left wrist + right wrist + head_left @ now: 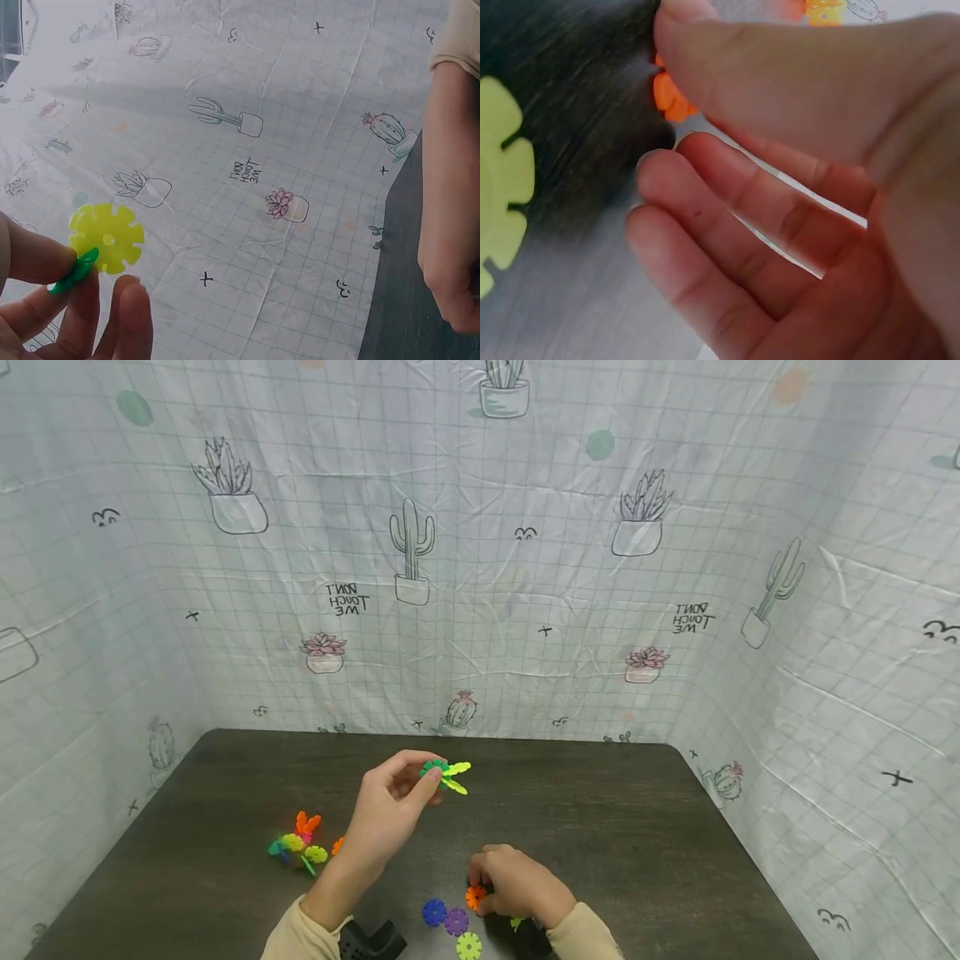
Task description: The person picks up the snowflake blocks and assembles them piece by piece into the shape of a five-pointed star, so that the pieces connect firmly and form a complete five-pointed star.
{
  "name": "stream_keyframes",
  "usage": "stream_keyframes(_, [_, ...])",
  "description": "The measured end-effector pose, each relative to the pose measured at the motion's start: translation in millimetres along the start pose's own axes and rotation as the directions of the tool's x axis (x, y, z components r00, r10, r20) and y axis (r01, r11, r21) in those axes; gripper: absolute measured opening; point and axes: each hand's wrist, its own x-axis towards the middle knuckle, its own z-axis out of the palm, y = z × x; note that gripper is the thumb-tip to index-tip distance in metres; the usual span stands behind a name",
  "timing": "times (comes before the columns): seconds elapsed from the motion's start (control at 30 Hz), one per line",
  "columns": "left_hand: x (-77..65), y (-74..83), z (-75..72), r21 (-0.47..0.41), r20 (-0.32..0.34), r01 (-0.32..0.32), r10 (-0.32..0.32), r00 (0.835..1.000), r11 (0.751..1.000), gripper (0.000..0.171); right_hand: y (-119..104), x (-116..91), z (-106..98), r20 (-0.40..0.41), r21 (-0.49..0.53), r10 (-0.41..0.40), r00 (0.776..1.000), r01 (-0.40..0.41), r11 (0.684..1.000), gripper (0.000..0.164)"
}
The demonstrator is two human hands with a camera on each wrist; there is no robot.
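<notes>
Raised over the table, my left hand (pixel 393 806) pinches a green notched building disc (pixel 432 767) between thumb and fingers. Two yellow notched discs (pixel 457 770) spread from it in a V. The left wrist view shows one yellow disc (pixel 120 238) face-on, slotted beside the green disc (pixel 75 271). My right hand (pixel 521 883) is low over the tabletop, its thumb and forefinger at opposite edges of an orange notched disc (pixel 476 897). In the right wrist view the thumb covers much of that orange disc (pixel 673 97), and the other fingers are loosely bent.
Blue (pixel 433 912), purple (pixel 456 922) and yellow-green (pixel 468 947) discs lie near the front edge of the dark table (pixel 600 810). To the left stands a multicoloured cluster of joined discs (pixel 296 843). A cactus-print curtain (pixel 480 568) encloses the table's back and sides.
</notes>
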Motion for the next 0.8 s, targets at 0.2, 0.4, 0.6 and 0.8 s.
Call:
stream_keyframes(0.2, [-0.2,2.6,1.3,-0.082,0.025,0.005,-0.002,1.0,0.997,0.017,-1.4,1.4,0.2,-0.006,-0.005,0.013,1.0,-0.013,1.0,0.026])
stream_keyframes(0.4, [-0.9,2.4,1.1,-0.134,0.052,-0.014,0.021,0.998,0.991,0.019,-2.4,0.0,-0.3,-0.037,0.062,0.014,0.999,-0.011,0.998,0.03])
stream_keyframes(0.6, [-2.0,1.1,0.9,-0.155,0.074,-0.034,0.046,0.996,0.987,0.021,-2.8,-6.1,-19.8,-0.301,0.441,-0.056,0.952,0.191,0.877,0.012])
stream_keyframes(0.8, [-3.3,2.8,2.1,-0.16,0.061,-0.036,0.047,0.997,0.986,0.019,-15.5,-15.3,-54.9,-0.665,0.553,0.035,0.746,0.461,0.694,0.009])
